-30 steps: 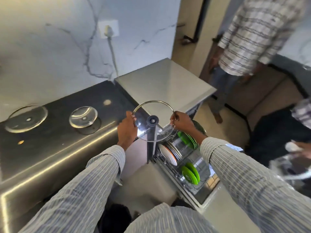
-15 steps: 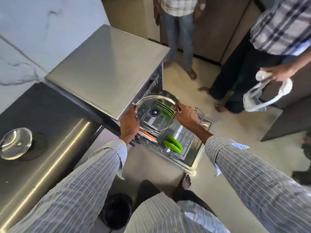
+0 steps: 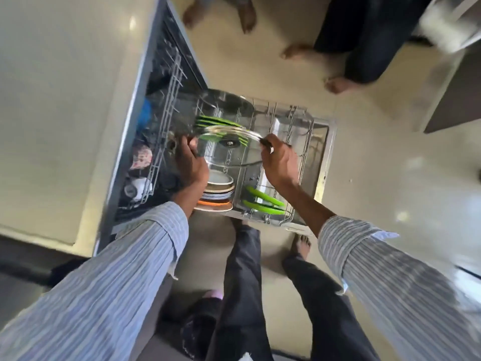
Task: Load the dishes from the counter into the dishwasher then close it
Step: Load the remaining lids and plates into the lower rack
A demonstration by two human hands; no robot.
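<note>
Dishwasher (image 3: 135,105): stands open beside the pale bench (image 3: 52,100), upper basket partly inside with cups in it.
Lower rack (image 3: 299,142): pulled fully out over the floor, wire tines free toward its outer end.
Big steel bowl (image 3: 223,105): sits at the rack's far side, behind the lid.
Plates (image 3: 218,188): stacked on edge at the near side, white and orange-rimmed, with green plates (image 3: 263,201) just beside them and more green ones showing through the glass.
Glass lid (image 3: 229,149): held over the middle of the rack, tilted, dark knob facing down and away; not yet seated between tines.
Handling: I'd judge it stiff, fairly heavy for its size, smooth and breakable; the metal rim is the safe place to hold, opposite edges.
Left hand (image 3: 192,162): grip curled round the lid's left rim, wrist bent down, sleeve reaching in over the plates.
Right hand (image 3: 279,162): grip pinching the right rim, thumb on top, forearm angled in from the outer side.
Risk: rim knocking the bowl or plates as it goes down.
</note>
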